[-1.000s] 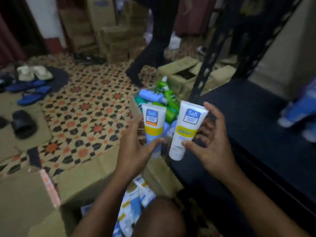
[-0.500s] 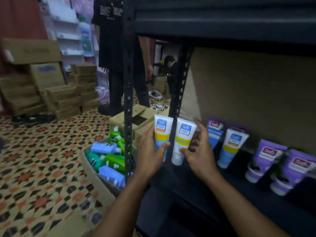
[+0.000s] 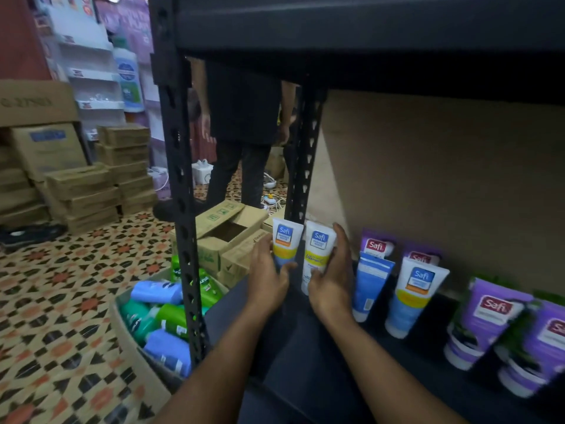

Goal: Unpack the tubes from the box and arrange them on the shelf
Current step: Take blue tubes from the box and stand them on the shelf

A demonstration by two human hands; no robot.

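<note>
In the curled fingers [image 3: 266, 240] of each hand, a tube stands upright at the left end of the shelf [image 3: 305, 347]. The left hand [image 3: 266, 280] grips the orange tube [image 3: 286, 243] and the right hand [image 3: 333, 280] the yellow tube [image 3: 318, 255], side by side. Right of the fingers more tubes [image 3: 409, 295] lean along the shelf; left of them sits a bottle box [image 3: 146, 381].

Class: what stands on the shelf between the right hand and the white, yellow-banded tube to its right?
Head view: between the right hand and the white tube stands a blue tube, a purple tube behind it.
</note>
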